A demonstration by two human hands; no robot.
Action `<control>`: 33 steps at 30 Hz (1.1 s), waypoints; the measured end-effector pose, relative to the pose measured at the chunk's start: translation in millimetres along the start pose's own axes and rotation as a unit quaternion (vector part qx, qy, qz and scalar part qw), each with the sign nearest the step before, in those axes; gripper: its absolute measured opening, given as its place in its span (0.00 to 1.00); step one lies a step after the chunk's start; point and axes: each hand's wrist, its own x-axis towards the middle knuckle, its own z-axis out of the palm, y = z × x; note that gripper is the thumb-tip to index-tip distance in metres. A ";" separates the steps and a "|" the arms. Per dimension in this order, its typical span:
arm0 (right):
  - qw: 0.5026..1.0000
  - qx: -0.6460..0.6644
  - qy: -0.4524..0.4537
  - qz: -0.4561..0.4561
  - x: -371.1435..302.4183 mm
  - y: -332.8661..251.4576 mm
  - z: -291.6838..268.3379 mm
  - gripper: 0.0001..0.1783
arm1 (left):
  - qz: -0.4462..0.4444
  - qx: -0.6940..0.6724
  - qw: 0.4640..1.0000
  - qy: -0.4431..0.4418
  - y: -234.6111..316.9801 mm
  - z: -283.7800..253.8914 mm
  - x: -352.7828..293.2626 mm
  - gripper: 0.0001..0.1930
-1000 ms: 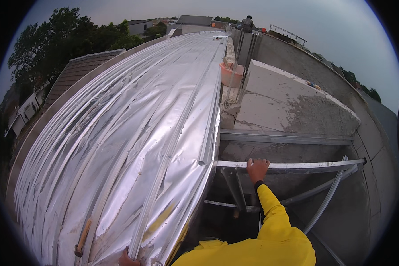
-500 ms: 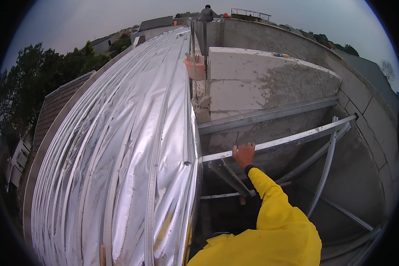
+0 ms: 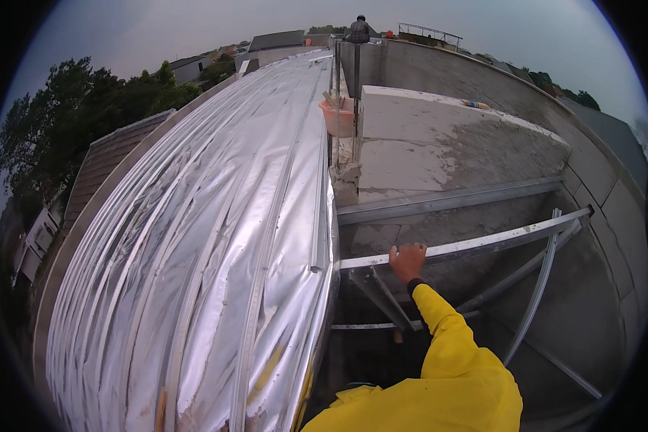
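My right hand [image 3: 408, 261], at the end of a yellow sleeve with a dark cuff, is closed over the top edge of a silvery metal truss beam [image 3: 482, 243]. That beam runs from the foil-covered roof to the block wall on the right. Its fingers curl over the far side, where the tips are hidden. Below the hand, a slanting metal brace [image 3: 383, 297] joins the beam from underneath. My left hand does not show.
Shiny foil sheeting [image 3: 216, 237] with metal battens covers the left side. A dark drop lies under the truss. An orange bucket [image 3: 338, 117] stands beside posts near a block wall [image 3: 403, 126]. Farther off, a person [image 3: 358, 30] sits. A wooden stick [image 3: 160, 412] lies on the foil.
The view has shifted slightly, so the roof, walls and bucket appear lower and farther right. My right hand keeps its hold on the beam.
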 end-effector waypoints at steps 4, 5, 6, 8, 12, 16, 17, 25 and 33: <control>1.000 -0.005 0.010 0.004 1.4 -1.2 2.1 0.23 | -0.003 -0.003 1.000 -0.002 0.8 2.1 -1.7 0.29; 1.000 -0.014 0.008 0.002 1.3 -0.2 3.4 0.23 | -0.003 -0.003 1.000 -0.005 1.7 3.1 -5.5 0.29; 1.000 -0.022 0.005 0.001 1.2 1.0 4.1 0.23 | -0.003 -0.003 1.000 -0.007 2.7 4.1 -6.8 0.29; 1.000 -0.022 0.009 0.005 2.2 0.2 4.6 0.23 | -0.006 -0.006 1.000 -0.008 2.5 5.6 -5.9 0.29; 1.000 -0.010 -0.013 0.007 -2.0 -0.4 -1.0 0.23 | -0.004 -0.004 1.000 -0.016 1.1 10.8 -14.6 0.29; 1.000 -0.022 0.000 -0.003 0.1 -0.1 -2.5 0.23 | -0.002 -0.006 1.000 -0.022 -0.7 16.4 -14.6 0.29; 1.000 -0.022 0.017 -0.010 -0.7 1.0 -1.2 0.23 | -0.001 -0.007 1.000 -0.024 -1.4 17.2 -16.7 0.29; 0.999 -0.041 -0.015 -0.012 4.0 1.6 3.5 0.25 | 0.001 0.006 1.000 -0.029 -9.8 23.1 -17.6 0.29; 0.999 -0.038 -0.022 -0.012 4.3 1.7 3.2 0.26 | 0.005 0.035 0.999 -0.035 -22.7 28.1 -19.6 0.29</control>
